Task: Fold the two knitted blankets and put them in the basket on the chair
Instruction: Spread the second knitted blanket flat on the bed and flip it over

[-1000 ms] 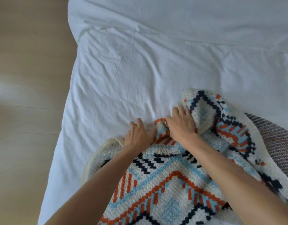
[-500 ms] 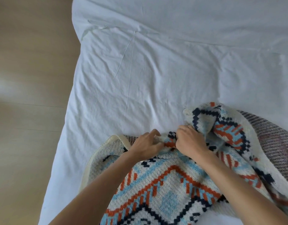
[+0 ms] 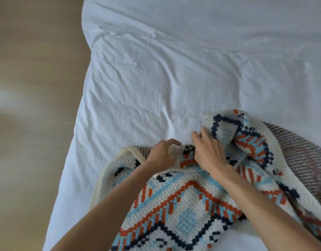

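A knitted blanket (image 3: 183, 211) with a cream ground and blue, orange and navy patterns lies bunched on the near part of the white bed (image 3: 165, 78). Under it on the right shows a second knitted blanket (image 3: 300, 153) in greyish purple. My left hand (image 3: 162, 156) rests on the patterned blanket's far edge with its fingers curled and spread, holding nothing that I can see. My right hand (image 3: 208, 151) grips a raised fold of the patterned blanket just to the right. No basket or chair is in view.
The wrinkled white sheet covers the far and middle bed. The bed's left edge drops to a light wooden floor (image 3: 33, 105) along the left side.
My left hand has loosened its fingers from the blanket's edge. My right hand has shifted right and lifted a fold of the patterned blanket higher.
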